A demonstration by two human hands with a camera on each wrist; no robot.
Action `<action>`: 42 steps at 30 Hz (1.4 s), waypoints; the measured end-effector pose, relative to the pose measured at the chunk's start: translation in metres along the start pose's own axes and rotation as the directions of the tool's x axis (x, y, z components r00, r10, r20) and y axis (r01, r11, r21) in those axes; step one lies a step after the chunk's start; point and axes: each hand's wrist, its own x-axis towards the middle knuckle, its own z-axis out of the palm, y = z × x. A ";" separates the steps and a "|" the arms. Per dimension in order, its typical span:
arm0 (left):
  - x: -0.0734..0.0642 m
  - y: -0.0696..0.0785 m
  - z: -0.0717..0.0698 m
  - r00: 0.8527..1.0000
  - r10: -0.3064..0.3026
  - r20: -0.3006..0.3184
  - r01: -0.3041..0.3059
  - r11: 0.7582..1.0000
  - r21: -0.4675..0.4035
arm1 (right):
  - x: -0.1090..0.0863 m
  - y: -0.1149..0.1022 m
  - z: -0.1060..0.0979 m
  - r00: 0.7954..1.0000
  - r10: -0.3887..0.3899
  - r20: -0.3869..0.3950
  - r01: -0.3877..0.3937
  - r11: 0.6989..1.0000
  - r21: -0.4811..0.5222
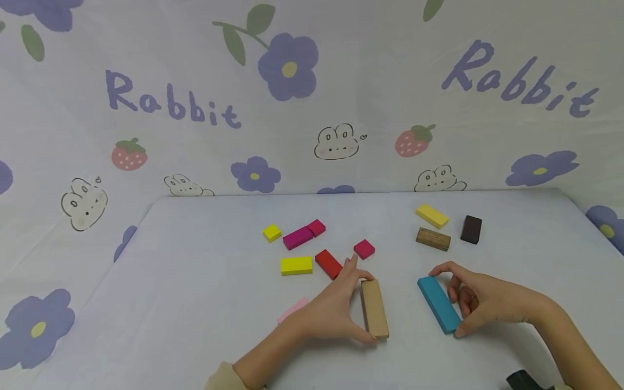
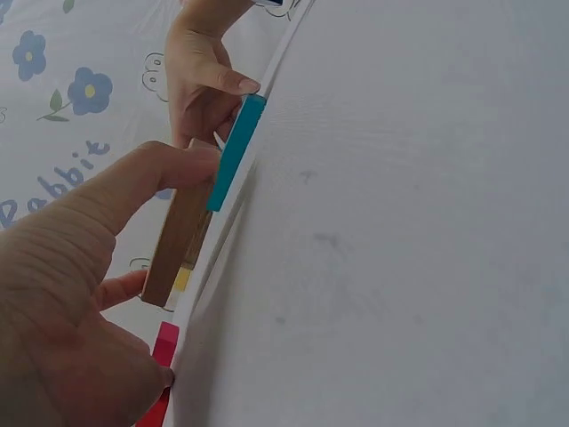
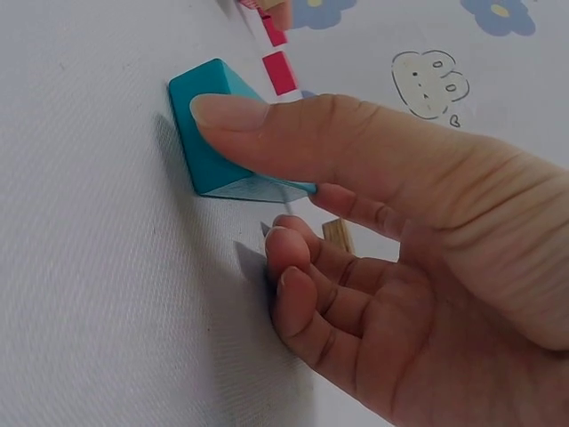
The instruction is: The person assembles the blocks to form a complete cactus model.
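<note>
Thumb and index finger of my left hand (image 1: pixel 331 309) pinch a light tan wooden block (image 1: pixel 375 310) by its two ends. To its right, my right hand (image 1: pixel 492 298) pinches a blue block (image 1: pixel 439 305) endwise, thumb at the near end and index finger at the far end. Its other fingers curl loosely beside the block. The right wrist view shows the thumb pressed on the end face of the blue block (image 3: pixel 206 142). In the left wrist view the tan block (image 2: pixel 180 236) overlaps part of the blue block (image 2: pixel 236 156).
Beyond my left hand lie a red block (image 1: pixel 329 264), a crimson block (image 1: pixel 364 249), a yellow block (image 1: pixel 296 266), a magenta block (image 1: pixel 298 238) and a small yellow one (image 1: pixel 272 233). A pink block (image 1: pixel 293 309) is partly behind the left wrist. Back right are brown (image 1: pixel 433 239), pale yellow (image 1: pixel 431 215) and dark (image 1: pixel 471 229) blocks.
</note>
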 end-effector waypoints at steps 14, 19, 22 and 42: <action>0.005 -0.002 -0.003 0.999 0.006 -0.036 -0.003 0.998 0.069 | 0.001 0.001 0.000 1.000 0.012 0.003 -0.011 0.993 -0.119; 0.006 -0.001 -0.004 1.000 -0.004 -0.022 0.006 0.996 0.084 | 0.005 0.011 0.000 1.000 0.007 -0.012 -0.009 0.991 -0.134; 0.005 -0.001 -0.003 1.000 0.000 -0.015 0.001 0.997 0.084 | 0.006 0.012 0.002 0.999 -0.016 -0.028 0.011 0.985 -0.170; 0.005 0.000 -0.001 0.994 -0.072 -0.078 0.078 0.994 0.071 | 0.010 -0.048 0.035 0.996 -0.084 -0.041 0.076 0.984 -0.160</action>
